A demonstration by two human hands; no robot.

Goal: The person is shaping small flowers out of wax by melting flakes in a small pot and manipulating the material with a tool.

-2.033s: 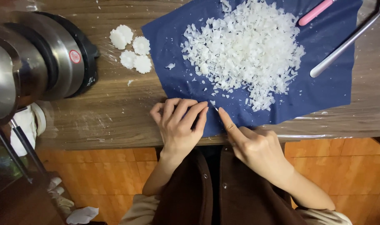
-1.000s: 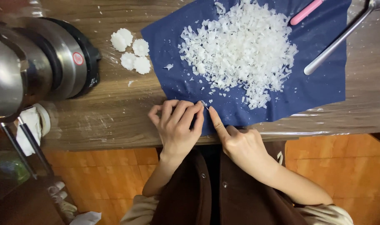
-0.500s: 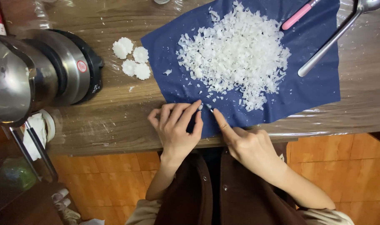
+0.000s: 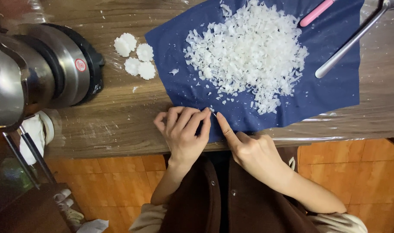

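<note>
Hands at the near edge of a blue cloth [image 4: 266, 103] heaped with white flakes.

Head view: the left hand [image 4: 184, 131] lies flat, fingers nearly closed together, on the cloth's near left corner, holding nothing that shows; the right hand [image 4: 249, 149] has its index finger stretched out to a tiny white flake [image 4: 212, 111] between the two hands, the other fingers curled in, empty as far as I can tell. The flake is too small to tell its long axis. A big flake pile [image 4: 249, 51] lies farther back, mid-cloth; four shaped white pieces [image 4: 135, 57] sit finished to the left on the wooden table [image 4: 110, 121], so most looks unshaped. A pink handle [image 4: 316, 13] and metal rod [image 4: 350, 41] both run diagonally at far right.
</note>
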